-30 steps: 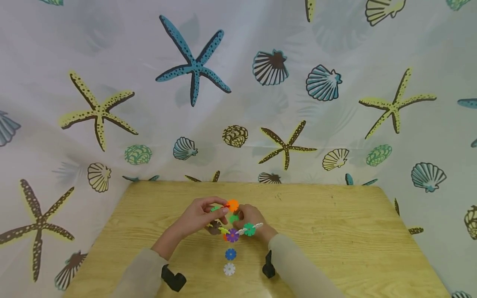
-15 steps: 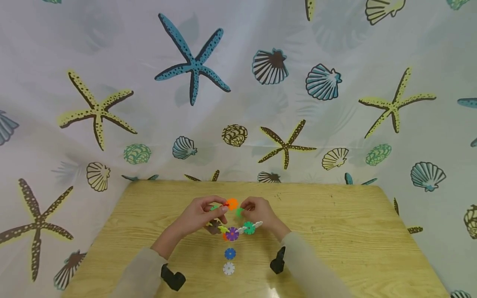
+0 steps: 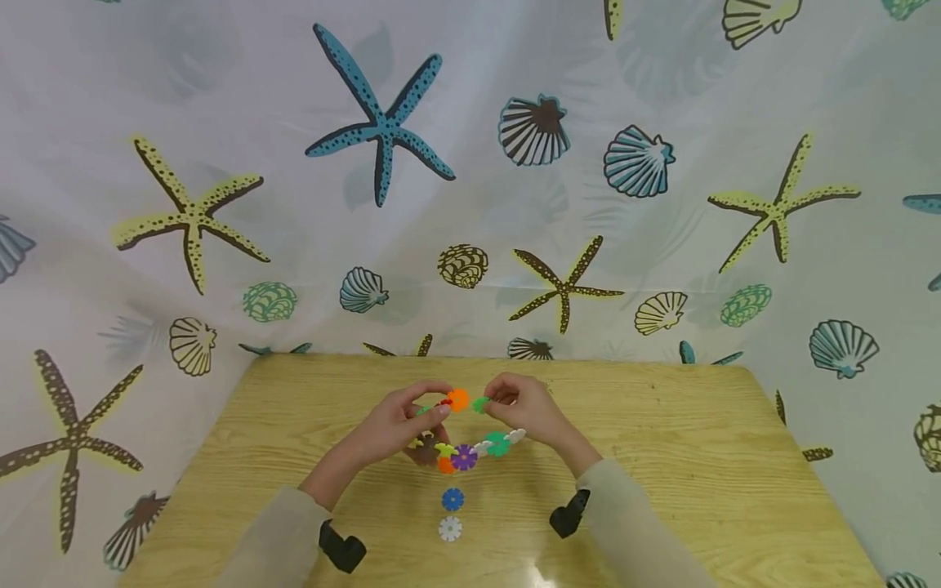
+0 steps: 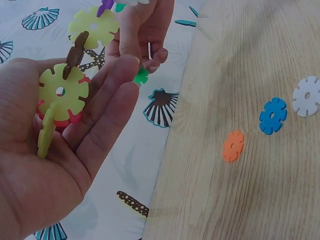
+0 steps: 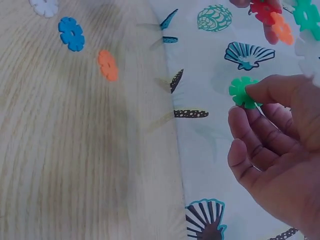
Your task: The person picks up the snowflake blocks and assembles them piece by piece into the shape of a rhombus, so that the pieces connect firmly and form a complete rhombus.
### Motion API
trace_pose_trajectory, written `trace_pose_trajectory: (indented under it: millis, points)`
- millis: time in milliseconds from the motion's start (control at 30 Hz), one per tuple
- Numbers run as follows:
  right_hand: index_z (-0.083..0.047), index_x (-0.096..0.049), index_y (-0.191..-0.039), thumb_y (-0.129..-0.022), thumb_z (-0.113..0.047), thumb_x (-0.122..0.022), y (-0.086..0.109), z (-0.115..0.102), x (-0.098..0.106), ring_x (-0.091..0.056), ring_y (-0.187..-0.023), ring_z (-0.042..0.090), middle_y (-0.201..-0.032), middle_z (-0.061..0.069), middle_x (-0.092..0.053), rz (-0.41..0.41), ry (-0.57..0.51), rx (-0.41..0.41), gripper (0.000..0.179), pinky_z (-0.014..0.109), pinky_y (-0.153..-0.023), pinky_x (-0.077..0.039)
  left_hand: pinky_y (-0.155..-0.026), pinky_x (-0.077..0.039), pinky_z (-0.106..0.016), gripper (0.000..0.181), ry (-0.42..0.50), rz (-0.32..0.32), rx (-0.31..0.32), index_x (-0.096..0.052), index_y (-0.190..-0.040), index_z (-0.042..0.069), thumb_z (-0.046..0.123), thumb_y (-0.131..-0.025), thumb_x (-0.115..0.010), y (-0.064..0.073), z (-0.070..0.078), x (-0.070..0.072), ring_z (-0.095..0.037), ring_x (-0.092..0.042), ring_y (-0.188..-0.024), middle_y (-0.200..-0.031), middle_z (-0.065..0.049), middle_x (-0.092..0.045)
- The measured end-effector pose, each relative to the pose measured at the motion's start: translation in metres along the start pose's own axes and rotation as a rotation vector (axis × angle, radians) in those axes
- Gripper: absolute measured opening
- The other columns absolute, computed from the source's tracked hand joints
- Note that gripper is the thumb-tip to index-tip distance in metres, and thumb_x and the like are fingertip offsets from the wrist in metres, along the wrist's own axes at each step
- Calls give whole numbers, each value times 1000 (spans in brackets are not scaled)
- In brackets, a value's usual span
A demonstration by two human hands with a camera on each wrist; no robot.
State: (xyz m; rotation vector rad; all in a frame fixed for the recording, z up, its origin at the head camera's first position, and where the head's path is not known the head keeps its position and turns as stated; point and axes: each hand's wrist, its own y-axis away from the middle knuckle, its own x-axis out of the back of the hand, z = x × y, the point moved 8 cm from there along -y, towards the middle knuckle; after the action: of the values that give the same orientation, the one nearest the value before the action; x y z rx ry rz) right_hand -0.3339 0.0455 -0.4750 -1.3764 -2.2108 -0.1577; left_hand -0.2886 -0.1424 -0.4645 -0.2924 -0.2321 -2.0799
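Note:
My left hand [image 3: 397, 423] pinches a chain of slotted plastic flower discs near its orange end disc [image 3: 458, 399]. The chain curves round below, through a purple disc [image 3: 464, 457] and a teal-green disc [image 3: 497, 443] to a white one [image 3: 518, 436]. In the left wrist view a yellow disc [image 4: 63, 92] lies in front of a red one, close to the palm. Between thumb and fingertips my right hand [image 3: 531, 407] holds a single green disc [image 5: 242, 92]. That disc is apart from the chain's orange end, a small gap to its right.
On the wooden table [image 3: 662, 474] an orange disc [image 4: 233, 146], a blue disc [image 3: 452, 499] and a white disc [image 3: 451, 528] lie loose in a row. A white cloth [image 3: 470, 204] printed with starfish and shells hangs behind and at the sides.
My right hand has moved right and up, carrying the green disc out from below the orange end disc to its right side. The left hand has stayed nearly still with the chain.

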Motion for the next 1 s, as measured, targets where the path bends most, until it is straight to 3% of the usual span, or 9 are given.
trace_pose_trajectory:
  millis: [333,600,800,1000]
  points:
    - [-6,-72,-108,-100,-13,-71,7,-11,10,-66,-83,16,-96,11,-74,3,-25,17,11,27,-74,-55,-62,-65,-41,47,1,-10,7,-48,-153,12,33,-111,-56,0,-1,-3,-24,-72,-63,-89,-10,-77]
    - [-9,-72,-108,-100,-15,-71,12,-25,11,-67,-88,17,-99,8,-74,4,-57,29,10,29,-77,-56,-65,-66,-53,47,16,-12,20,-48,-152,13,34,-111,-55,0,-1,-4,-30,-76,-67,-89,-8,-75]
    - [-9,-72,-107,-100,-15,-71,14,-33,12,-68,-88,17,-97,8,-74,13,-56,51,9,28,-76,-55,-66,-66,-53,47,31,-26,23,-47,-152,13,33,-112,-55,-2,-1,-7,-29,-76,-67,-89,-8,-75]
    - [-8,-72,-106,-99,-11,-71,15,-38,11,-68,-85,18,-97,10,-74,13,-71,68,8,27,-74,-56,-65,-65,-55,46,-5,-23,21,-46,-152,14,35,-112,-54,-2,-1,-6,-28,-75,-67,-90,-9,-74]
